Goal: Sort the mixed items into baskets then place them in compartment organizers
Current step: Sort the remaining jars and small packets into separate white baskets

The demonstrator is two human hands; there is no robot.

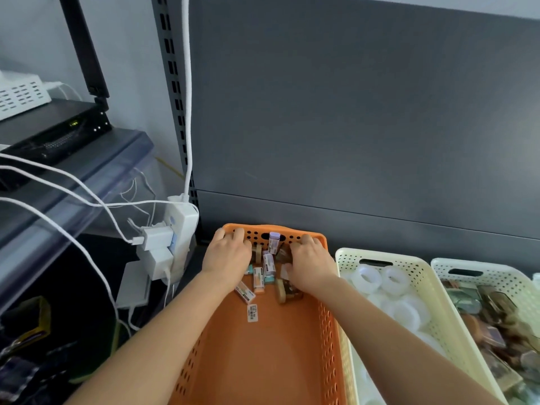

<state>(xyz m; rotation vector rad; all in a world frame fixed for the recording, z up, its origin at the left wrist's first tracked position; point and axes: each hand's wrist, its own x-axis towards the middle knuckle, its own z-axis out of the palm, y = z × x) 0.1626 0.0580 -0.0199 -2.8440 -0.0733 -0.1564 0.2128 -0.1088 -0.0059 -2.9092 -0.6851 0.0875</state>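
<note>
Orange plastic, perforated along its sides: that is the basket [263, 361] the person is reaching into, both forearms stretched to its far end. The left hand [226, 255] sits at the far left corner with its fingers bent down by the end wall. The right hand [311, 268] mirrors it on the other side, fingers curled down over a brown piece. Whether either hand actually grips anything I cannot tell, since the fingertips are hidden under the knuckles.

The little pile lies in the gap between the two hands. The small labelled packs [258, 280] mostly run lengthwise, pointing away from the person, and one lilac pack [274, 242] stands upright against the end wall. The round brown pieces [285, 290] lie just under the right wrist. So the left hand looks nearer the packs and the right nearer the brown pieces, and each would close inward toward the middle.

To the right, touching side by side, stand a cream basket [409, 260] of white rings [391, 280] and another basket [496, 268] of mixed brownish things.
</note>
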